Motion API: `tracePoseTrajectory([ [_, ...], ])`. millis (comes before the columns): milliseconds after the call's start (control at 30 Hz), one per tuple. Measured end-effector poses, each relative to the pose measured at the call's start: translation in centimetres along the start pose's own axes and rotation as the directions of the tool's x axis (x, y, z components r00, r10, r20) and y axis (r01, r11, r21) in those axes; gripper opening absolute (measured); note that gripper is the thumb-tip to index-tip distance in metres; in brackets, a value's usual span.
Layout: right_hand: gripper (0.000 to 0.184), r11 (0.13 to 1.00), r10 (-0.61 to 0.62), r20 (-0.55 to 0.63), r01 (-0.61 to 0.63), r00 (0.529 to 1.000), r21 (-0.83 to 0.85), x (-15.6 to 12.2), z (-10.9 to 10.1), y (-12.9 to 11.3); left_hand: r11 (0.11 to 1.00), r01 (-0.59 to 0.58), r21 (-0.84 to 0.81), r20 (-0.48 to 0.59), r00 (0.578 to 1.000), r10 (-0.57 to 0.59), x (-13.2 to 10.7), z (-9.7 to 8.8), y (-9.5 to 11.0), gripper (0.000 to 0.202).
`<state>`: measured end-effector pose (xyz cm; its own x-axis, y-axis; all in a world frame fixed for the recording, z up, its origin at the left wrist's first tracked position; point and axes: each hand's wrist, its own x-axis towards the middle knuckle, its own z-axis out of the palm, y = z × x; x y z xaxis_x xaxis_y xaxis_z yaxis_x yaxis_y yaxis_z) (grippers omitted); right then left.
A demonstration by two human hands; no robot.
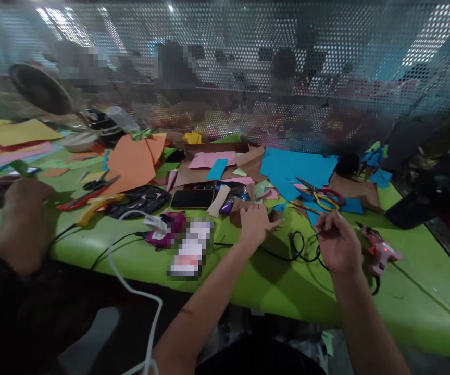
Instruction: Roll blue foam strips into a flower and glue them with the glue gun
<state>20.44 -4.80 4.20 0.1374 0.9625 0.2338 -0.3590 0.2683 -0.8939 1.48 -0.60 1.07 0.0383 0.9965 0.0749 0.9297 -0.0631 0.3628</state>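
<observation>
My left hand (254,226) reaches into the paper scraps in the middle of the table, thumb held apart from the fingers. Under and beside it is a piece of brown paper (236,217); its fingertips are partly hidden. My right hand (338,245) is raised over the table with fingers curled in a pinch. A thin brown stick (306,208) runs from its fingertips towards the left. Just beyond lie scissors with yellow and red handles (326,200) on blue paper (299,169). A pink glue gun (383,252) rests right of this hand.
The green-covered table (279,291) carries a dark phone (192,198), a lit phone (191,250), a purple power strip (162,234), a yellow glue gun (96,208) and orange paper (131,161). Cables cross the front. Another person's arm (24,224) is at left; a perforated metal screen (225,67) stands behind.
</observation>
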Motion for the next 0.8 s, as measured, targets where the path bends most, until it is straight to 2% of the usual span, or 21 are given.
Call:
tracePoseTrajectory([
  [167, 0.032, 1.000, 0.030, 0.049, -0.030, 0.998, 0.006, -0.3, 0.3, 0.3, 0.997, -0.049, 0.064, 0.012, 0.999, 0.048, 0.3, 1.2, 0.2, 0.041],
  [367, 0.030, 0.998, 0.048, 0.034, -0.047, 0.998, -0.041, -0.4, 0.4, 0.6, 1.000, -0.010, -0.012, -0.024, 1.000, 0.009, 0.4, 1.0, -0.2, 0.024],
  [600, 0.029, 0.997, 0.060, 0.041, -0.059, 0.997, -0.041, -0.3, 0.3, 1.2, 0.999, 0.016, -0.040, 0.119, 0.993, -0.011, 0.7, 0.7, -0.8, 0.030],
  [667, 0.029, 0.998, 0.063, 0.051, -0.062, 0.997, -0.029, -0.2, 0.2, 1.2, 0.992, 0.022, -0.126, 0.092, 0.996, -0.011, 0.7, 0.6, -1.2, 0.029],
  [733, 0.029, 0.997, 0.068, 0.049, -0.067, 0.996, -0.025, -0.2, 0.2, 1.3, 0.952, 0.026, -0.306, 0.015, 1.000, -0.022, 0.7, 0.4, -1.5, 0.029],
  [800, 0.028, 0.997, 0.073, 0.040, -0.071, 0.997, -0.035, -0.3, 0.1, 1.3, 0.833, 0.005, -0.553, -0.045, 0.998, -0.035, 0.6, 0.3, -1.7, 0.031],
])
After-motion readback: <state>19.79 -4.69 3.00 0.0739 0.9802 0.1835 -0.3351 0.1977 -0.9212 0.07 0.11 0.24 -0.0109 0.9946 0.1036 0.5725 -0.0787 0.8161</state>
